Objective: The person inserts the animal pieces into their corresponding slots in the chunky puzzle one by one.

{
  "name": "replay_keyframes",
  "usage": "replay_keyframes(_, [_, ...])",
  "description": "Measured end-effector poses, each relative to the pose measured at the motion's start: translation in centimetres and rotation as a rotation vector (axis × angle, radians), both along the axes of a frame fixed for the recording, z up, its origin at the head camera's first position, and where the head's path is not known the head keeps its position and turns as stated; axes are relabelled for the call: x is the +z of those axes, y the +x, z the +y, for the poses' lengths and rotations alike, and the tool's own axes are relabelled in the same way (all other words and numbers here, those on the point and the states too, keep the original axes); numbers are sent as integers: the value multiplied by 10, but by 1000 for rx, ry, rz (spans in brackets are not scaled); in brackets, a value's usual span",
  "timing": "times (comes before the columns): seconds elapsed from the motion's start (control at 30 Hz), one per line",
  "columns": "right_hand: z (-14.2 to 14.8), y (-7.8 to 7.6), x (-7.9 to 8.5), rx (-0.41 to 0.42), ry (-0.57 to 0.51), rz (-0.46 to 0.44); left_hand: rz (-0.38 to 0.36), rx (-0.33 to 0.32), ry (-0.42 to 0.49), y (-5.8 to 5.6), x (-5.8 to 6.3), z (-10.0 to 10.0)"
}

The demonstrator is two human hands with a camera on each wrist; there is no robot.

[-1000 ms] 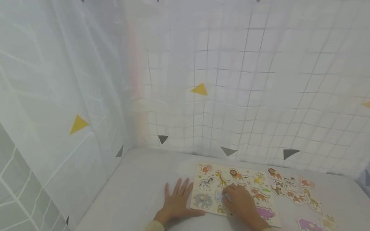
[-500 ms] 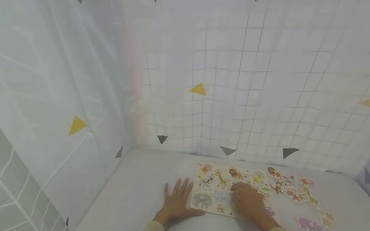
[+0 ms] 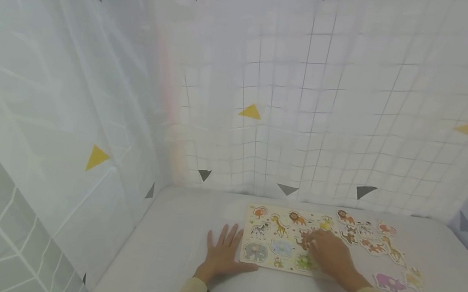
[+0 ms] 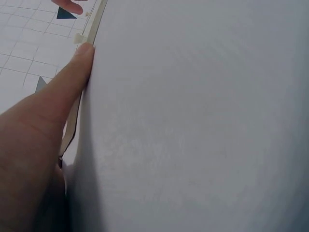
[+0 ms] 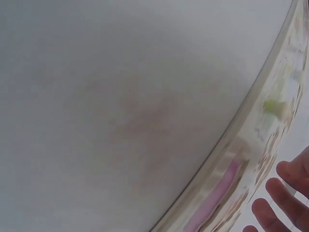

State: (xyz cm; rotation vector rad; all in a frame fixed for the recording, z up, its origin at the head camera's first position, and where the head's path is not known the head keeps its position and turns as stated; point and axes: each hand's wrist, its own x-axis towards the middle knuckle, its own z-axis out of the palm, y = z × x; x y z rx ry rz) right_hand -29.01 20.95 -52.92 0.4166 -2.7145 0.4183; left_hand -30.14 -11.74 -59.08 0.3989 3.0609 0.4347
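Observation:
A flat animal puzzle board [image 3: 267,265] lies on the white-covered table, with a grey elephant [image 3: 255,252], a light-blue animal [image 3: 282,248], a zebra [image 3: 259,231] and several others on it. My left hand [image 3: 221,255] rests flat with fingers spread at its left side, the thumb touching the front left edge. Over the right half of the board is my right hand [image 3: 330,253], fingers loosely bent beside a brown animal [image 3: 303,239]. In the right wrist view its fingers [image 5: 264,212] hold nothing visible. The hand hides the board's right part; a purple shape [image 5: 212,203] shows there in that view.
Loose animal pieces lie to the right of the board: a lion [image 3: 346,217], a giraffe [image 3: 394,251], a purple hippo [image 3: 389,282], a yellowish piece [image 3: 413,280] and several more. Patterned white cloth [image 3: 234,146] hangs behind and at the left of the table.
My right hand has moved right across the board, away from the light-blue animal, uncovering it and a green animal near the front edge. My left hand has stayed in place.

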Motion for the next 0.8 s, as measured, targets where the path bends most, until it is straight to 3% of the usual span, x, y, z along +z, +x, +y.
replay_keyframes(0.27, [24, 2, -2, -34, 67, -71, 10, 1, -6, 2, 1, 1])
replay_keyframes(0.47, [37, 1, 3, -42, 31, -19, 1, -5, 39, 8, 9, 0])
replay_keyframes(0.63, [44, 3, 6, -34, 14, 25, 5, 1, 43, 7, 7, 1])
replay_keyframes(0.8, [50, 6, 9, -75, 21, -35, -2, 1, 33, 5, 6, 0])
